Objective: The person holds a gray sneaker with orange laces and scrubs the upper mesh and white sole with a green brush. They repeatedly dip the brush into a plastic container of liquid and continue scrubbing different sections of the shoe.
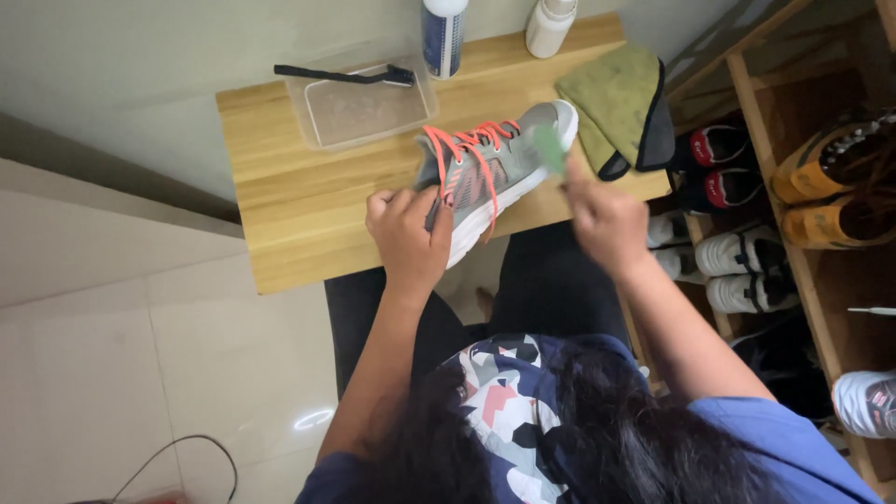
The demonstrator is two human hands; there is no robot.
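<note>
Wooden table (308, 201) against grey wall (140, 47), pale tiled floor (121, 355) below.

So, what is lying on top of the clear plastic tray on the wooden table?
A black brush lies across the clear plastic tray's far rim. Nothing clear shows inside the tray.

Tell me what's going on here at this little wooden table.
A seated person steadies a grey sneaker with orange laces on the wooden table with the left hand. The right hand holds a small green thing, blurred, at the toe. Behind lie a clear plastic tub, a black brush, two bottles and a green cloth.
</note>
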